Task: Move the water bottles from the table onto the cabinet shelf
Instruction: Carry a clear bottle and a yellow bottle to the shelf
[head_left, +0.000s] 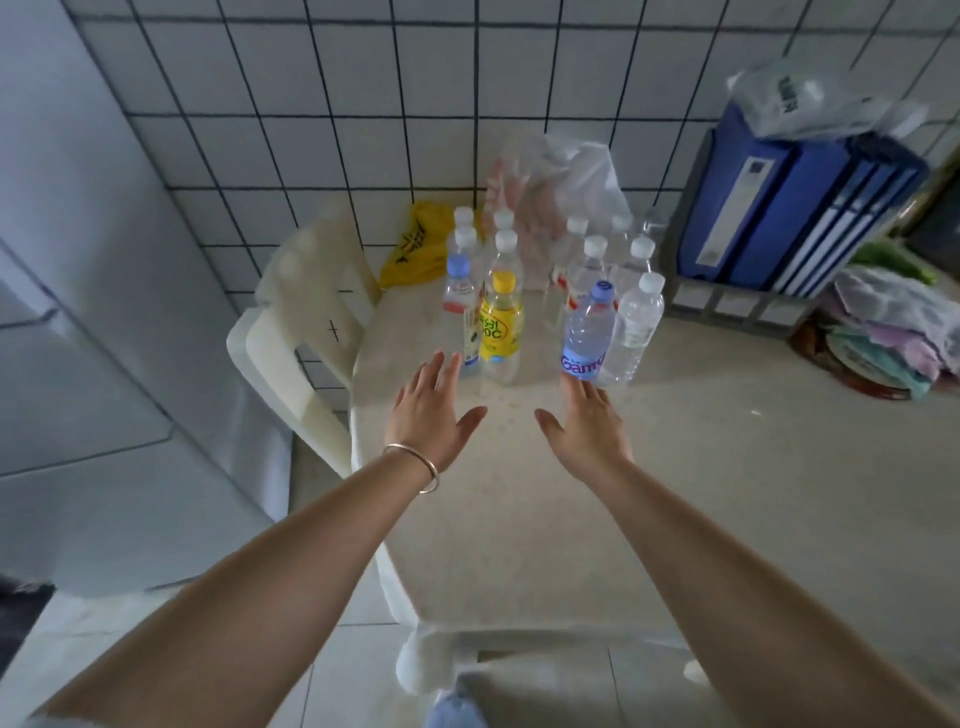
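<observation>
A pale speckled counter (545, 493) stands against a tiled wall. On its far end a cluster of upright bottles (587, 270), among them a yellow-labelled bottle (500, 325) and a blue-labelled bottle (587, 332). Behind them lie plastic bags (566, 182); right, a crate (727, 296) of binders and folded cloths (893, 332).

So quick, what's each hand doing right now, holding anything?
Left hand: open, fingers straight, holding nothing.
Right hand: open, holding nothing, fingertips near the blue-label bottle.
</observation>
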